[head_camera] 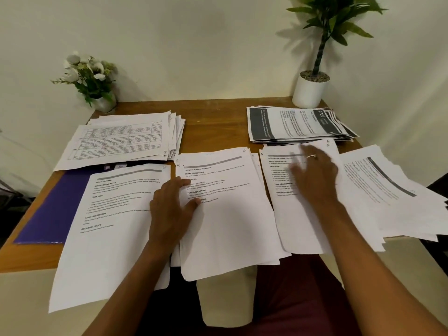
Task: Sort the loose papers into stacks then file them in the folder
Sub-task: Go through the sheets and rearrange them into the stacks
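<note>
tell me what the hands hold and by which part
Nothing gripped: left hand presses the middle stack at its left edge, right hand lies flat on the next stack.

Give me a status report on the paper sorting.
Left hand resting on middle stack. Right hand flat on right stack. Purple folder partly covered.

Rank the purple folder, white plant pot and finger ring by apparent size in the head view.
1. purple folder, even with papers covering part of it
2. white plant pot
3. ring, clearly smallest
</note>
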The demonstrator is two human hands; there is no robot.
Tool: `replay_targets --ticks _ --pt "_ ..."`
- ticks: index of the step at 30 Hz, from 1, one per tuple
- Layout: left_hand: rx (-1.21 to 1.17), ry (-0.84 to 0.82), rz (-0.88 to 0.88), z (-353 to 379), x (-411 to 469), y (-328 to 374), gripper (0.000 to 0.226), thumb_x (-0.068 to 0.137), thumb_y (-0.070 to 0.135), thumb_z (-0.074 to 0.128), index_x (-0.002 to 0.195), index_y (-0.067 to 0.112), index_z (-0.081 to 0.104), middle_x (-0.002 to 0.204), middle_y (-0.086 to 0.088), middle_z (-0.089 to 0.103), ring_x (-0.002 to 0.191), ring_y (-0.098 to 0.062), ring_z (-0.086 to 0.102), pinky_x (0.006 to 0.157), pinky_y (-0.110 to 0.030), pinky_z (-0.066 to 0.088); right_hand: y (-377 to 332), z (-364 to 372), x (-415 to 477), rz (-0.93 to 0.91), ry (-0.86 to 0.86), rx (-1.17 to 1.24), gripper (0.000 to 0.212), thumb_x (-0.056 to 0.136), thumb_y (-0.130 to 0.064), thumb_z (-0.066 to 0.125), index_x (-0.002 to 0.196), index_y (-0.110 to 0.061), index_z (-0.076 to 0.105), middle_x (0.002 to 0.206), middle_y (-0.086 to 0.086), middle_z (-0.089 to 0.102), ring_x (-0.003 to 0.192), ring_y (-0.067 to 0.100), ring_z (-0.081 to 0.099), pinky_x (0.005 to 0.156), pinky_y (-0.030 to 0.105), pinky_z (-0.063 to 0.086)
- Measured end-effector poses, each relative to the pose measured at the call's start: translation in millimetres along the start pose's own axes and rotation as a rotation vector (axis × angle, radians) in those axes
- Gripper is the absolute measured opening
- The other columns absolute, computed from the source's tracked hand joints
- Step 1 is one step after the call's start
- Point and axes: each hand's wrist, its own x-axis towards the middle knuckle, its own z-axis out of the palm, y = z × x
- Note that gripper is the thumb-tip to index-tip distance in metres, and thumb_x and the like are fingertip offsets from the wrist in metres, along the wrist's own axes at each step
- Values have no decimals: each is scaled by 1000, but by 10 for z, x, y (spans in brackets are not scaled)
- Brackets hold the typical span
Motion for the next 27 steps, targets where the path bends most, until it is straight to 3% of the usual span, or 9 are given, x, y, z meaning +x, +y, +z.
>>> replay_targets --ticks 3,6,9,12,15,18,21,24,27 --pt "-3 -4 4 -7 -8 8 49 86 31 81 130 22 61 141 -2 59 127 -28 51 110 -48 36 -123 210 -121 -31 -205 -169 56 105 -47 45 154 -21 44 165 7 30 153 29 20 122 50 15" --pt "-5 0 6 -16 -19 0 51 85 30 81 131 22 60 141 -1 58 127 -27 51 109 -46 36 -228 210 -120 -47 -91 -88 43 106 -33 48 143 -14 57 158 10 42 149 30 31 120 48 18" --pt "-3 -1 4 -18 -15 -7 51 85 31 81 131 23 60 142 -1 58 128 -27 50 110 -47 36 -516 201 -160 -58 -8 196 31 103 -26 55 125 -10 70 134 8 63 126 27 55 108 41 38" --pt "1 -7 3 -14 -18 -20 51 85 33 81 131 24 60 142 -1 57 129 -27 50 110 -48 36 -855 264 -256 -30 -195 364 28 97 -31 65 115 -12 75 113 7 72 105 20 66 86 27 46" --pt "-1 -8 2 -15 -18 -25 51 85 33 81 131 25 60 142 0 58 128 -27 50 110 -48 36 -1014 367 -319 3 -280 384 43 90 -27 76 129 -11 69 122 8 72 107 16 67 91 25 48" --pt "8 -7 0 -7 -7 -33 51 85 35 81 131 26 60 142 1 58 127 -26 51 110 -49 39 -1045 409 -318 97 -220 427 58 85 -24 81 139 -16 61 137 9 59 119 23 61 101 37 51" --pt "11 -2 11 2 -5 -54 51 85 35 81 130 27 59 141 2 58 127 -25 52 109 -48 40 -1032 383 -251 176 -186 460 65 83 -22 84 141 -20 56 138 8 57 119 23 59 94 31 47" --pt "17 1 9 11 2 -67 51 85 37 81 130 26 60 141 1 59 127 -26 52 109 -48 39 -1000 345 -188 193 -194 520 53 84 -17 83 132 -16 62 107 1 71 89 11 63 76 20 45" --pt "18 0 10 24 3 -64 52 85 37 81 131 26 59 142 1 58 127 -26 52 108 -47 38 -983 333 -177 182 -204 550 39 85 -17 82 121 -16 68 81 -6 64 73 7 59 66 18 44"
